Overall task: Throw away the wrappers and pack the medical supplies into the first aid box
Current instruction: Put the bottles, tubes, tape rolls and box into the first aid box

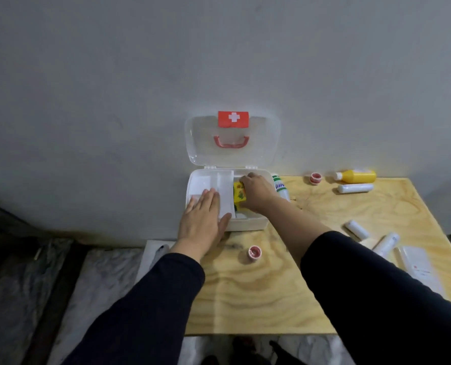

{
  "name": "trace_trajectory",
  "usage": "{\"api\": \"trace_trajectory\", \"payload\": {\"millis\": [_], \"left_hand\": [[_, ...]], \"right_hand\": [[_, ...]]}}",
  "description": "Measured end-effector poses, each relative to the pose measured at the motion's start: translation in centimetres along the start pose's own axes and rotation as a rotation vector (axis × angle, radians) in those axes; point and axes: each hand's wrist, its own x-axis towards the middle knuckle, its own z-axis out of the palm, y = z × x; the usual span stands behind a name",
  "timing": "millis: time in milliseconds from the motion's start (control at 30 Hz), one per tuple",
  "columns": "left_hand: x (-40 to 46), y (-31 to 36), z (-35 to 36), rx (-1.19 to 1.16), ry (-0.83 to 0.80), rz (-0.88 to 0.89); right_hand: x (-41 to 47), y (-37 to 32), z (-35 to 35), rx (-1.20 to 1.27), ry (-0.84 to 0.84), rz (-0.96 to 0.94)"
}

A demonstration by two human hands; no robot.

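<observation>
The white first aid box (248, 223) stands open at the table's back left corner, its clear lid (232, 140) with a red cross label leaning on the wall. My left hand (203, 217) lies flat, fingers spread, on the white inner tray (219, 185) in the box's left half. In the right half, my right hand (257, 192) grips a yellow printed packet (238, 193). A white bottle with green print (281, 187) lies just right of the box, partly hidden by my wrist.
On the plywood table (258, 299): a red-and-white tape roll (254, 252) in front of the box, another (315, 178) at the back, a yellow bottle (358, 175), white tubes (354, 188) (356, 229) (386, 243) and a flat white packet (419, 267) at right. A white bin (150, 256) sits left of the table.
</observation>
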Motion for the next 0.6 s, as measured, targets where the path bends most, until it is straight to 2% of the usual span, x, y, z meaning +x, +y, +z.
{"api": "trace_trajectory", "payload": {"millis": [367,600], "left_hand": [[0.0,0.0,0.2,0.026,0.000,-0.008],[-0.1,0.2,-0.6,0.037,-0.051,-0.008]], "right_hand": [[1.6,-0.4,2.5,0.228,-0.050,0.064],[0.3,0.8,0.8,0.125,-0.032,0.099]]}}
